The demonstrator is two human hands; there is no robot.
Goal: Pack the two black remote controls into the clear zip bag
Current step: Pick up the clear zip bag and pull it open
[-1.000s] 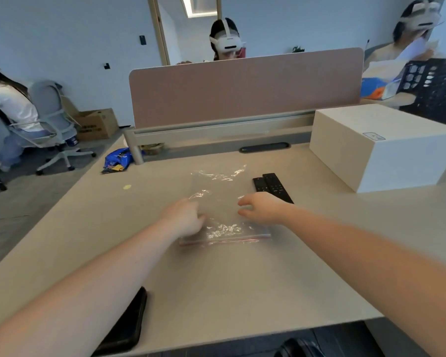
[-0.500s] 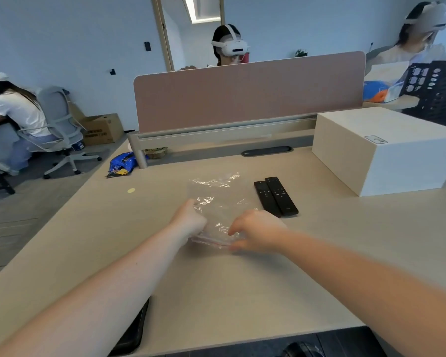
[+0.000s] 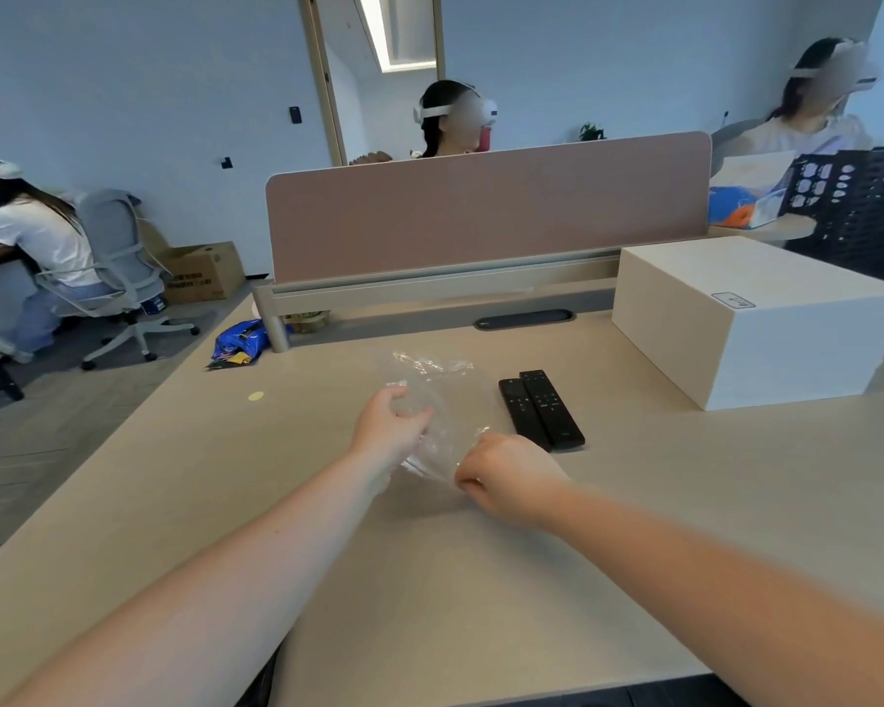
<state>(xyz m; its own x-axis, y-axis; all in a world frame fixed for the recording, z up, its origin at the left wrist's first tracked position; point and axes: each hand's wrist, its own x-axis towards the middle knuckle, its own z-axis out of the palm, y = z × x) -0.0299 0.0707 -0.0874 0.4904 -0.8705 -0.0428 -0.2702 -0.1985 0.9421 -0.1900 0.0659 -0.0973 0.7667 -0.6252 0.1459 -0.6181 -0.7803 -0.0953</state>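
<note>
I have the clear zip bag raised just off the worktop, my left hand clenched on its left side and my right hand pinching its near edge. It looks feather-light, floppy and slick, so I judge it best held at the stiffer zip rim, one lip per grip, to keep the mouth open. The two black remote controls lie side by side, touching, just right of the bag; they look rigid and light, easiest pinched across their long sides. The small label on the white box is too small to read.
</note>
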